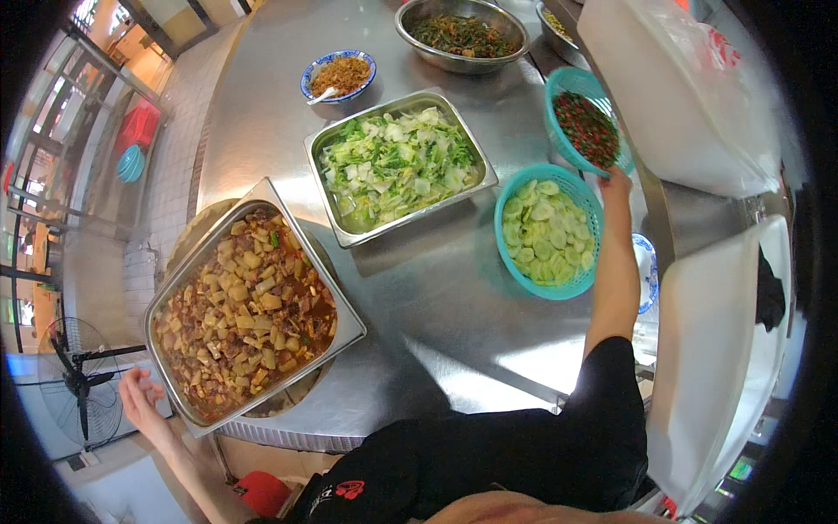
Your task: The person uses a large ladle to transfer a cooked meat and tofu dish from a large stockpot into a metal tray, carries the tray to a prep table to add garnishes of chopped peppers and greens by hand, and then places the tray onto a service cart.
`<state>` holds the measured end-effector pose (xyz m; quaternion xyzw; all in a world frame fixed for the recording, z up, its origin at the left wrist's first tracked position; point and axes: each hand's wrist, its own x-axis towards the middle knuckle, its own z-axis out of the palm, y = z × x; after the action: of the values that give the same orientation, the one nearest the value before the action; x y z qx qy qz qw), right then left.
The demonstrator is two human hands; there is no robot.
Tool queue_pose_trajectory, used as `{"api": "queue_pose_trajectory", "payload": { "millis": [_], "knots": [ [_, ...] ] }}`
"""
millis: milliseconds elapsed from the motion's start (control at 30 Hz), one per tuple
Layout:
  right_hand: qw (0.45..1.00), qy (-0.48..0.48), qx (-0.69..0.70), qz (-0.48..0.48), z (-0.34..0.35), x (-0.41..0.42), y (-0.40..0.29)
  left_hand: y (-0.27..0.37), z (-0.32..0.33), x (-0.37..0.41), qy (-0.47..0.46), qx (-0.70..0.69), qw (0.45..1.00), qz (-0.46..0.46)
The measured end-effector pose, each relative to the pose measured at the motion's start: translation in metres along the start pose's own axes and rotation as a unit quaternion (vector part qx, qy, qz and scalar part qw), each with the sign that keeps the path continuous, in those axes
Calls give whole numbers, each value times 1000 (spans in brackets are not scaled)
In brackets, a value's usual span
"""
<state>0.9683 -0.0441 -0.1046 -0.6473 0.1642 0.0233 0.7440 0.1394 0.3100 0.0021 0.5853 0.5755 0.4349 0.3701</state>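
My right hand (615, 183) grips the near rim of a turquoise plastic basket (564, 85) of chopped red and green peppers, which tilts toward the right. Nearer to me, a second turquoise basket (501, 229) holds pale green cucumber-like slices (546, 232). My left hand (139, 396) is beside the lower left edge of a steel pan (344, 314) of stewed chunks in reddish-brown sauce (245, 308); its fingers are slightly curled and hold nothing. Behind that pan and to its right, another steel pan (363, 236) contains chopped leafy greens (406, 160).
At the back of the steel table (419, 288) are a blue-and-white bowl (339, 56) with a white spoon (322, 96) and a steel bowl (455, 64) of dark greens. White plastic tubs (694, 354) line the right side. A black fan (82, 380) stands at left.
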Motion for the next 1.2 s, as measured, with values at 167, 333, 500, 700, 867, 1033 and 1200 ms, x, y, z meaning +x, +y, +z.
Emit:
{"api": "queue_pose_trajectory", "payload": {
  "millis": [167,333,500,700,867,1033,1200],
  "knots": [
    [992,-121,-11,40,2,-192,1,16,65,-8,-204,-82,976,11],
    [964,-253,-76,35,-19,-429,17,47,94,-49,-450,-233,860,-54],
    [896,-378,-234,10,-37,-599,14,29,16,-67,-401,-314,858,-75],
    [713,-361,-432,-418,-26,-735,24,-37,-115,-55,-254,-368,891,-81],
    [467,-602,-355,-542,46,-834,33,-45,-180,-65,-268,-340,898,-83],
    [330,-648,-386,-568,64,-899,114,-64,-217,-74,-232,-317,912,-117],
    [189,-782,-370,-465,21,-953,135,-99,-268,-86,-148,-333,915,-176]
  ]
}}
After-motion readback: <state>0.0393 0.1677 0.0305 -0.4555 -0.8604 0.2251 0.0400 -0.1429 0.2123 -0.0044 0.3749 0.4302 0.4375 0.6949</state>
